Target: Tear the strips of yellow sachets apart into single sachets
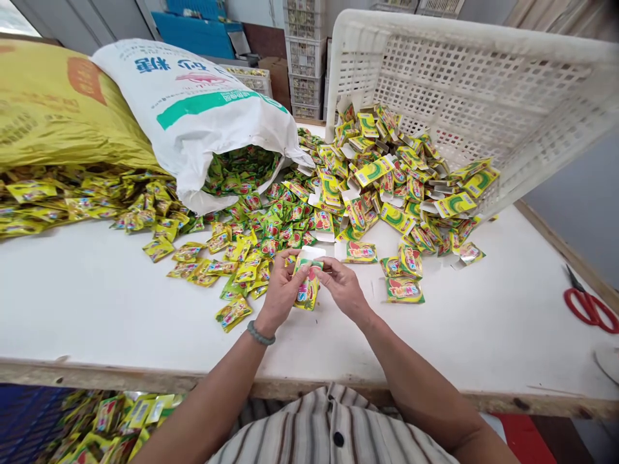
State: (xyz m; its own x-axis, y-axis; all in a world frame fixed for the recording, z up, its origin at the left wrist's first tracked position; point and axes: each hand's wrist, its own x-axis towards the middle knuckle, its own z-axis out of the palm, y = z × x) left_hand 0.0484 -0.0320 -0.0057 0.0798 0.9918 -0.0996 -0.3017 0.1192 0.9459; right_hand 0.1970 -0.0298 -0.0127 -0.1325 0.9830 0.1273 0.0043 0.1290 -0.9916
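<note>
Between my two hands is a small yellow and green candy box, its white top flap standing up. My left hand grips the box's left side, thumb across the front. At the upper right of the box, my right hand has its fingers closed near the opening; whether a packet is pinched there is hidden. Left of the hands lie loose yellow candy packets, with green packets behind. More small boxes lie to the right, some with flaps open.
A white plastic basket lies tipped at the back right, boxes spilling out. A white sack and a yellow sack spill packets. Red-handled scissors lie far right. Below the wooden table edge, a blue crate holds filled boxes.
</note>
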